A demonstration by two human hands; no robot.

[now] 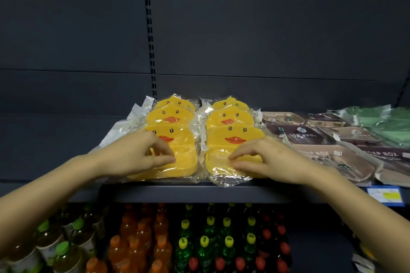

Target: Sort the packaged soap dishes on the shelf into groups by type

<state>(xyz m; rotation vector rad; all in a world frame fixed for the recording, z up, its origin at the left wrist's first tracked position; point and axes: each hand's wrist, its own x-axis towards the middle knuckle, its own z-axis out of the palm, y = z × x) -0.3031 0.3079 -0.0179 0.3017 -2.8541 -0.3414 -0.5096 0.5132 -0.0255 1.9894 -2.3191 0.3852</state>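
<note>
On the shelf (199, 191), left hand (137, 153) pinches left duck dish (182, 146) (front of 3); right hand (268, 157) pinches right duck dish (221, 137).

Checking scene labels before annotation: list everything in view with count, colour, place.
duck soap dishes: six visible, yellow in clear wrap, two rows of three, shelf centre
soap boxes: several, brown and beige, count unclear, right of the ducks
green packs: count unclear, green, far right
price tag: one, blue with yellow, shelf front edge, right
bottles: many, orange, green and pale, level below
shelf: one, dark grey, under all packs
left hand: bent fingertips on front left duck pack; pinch or press unclear
right hand: likewise on front right duck pack
</note>
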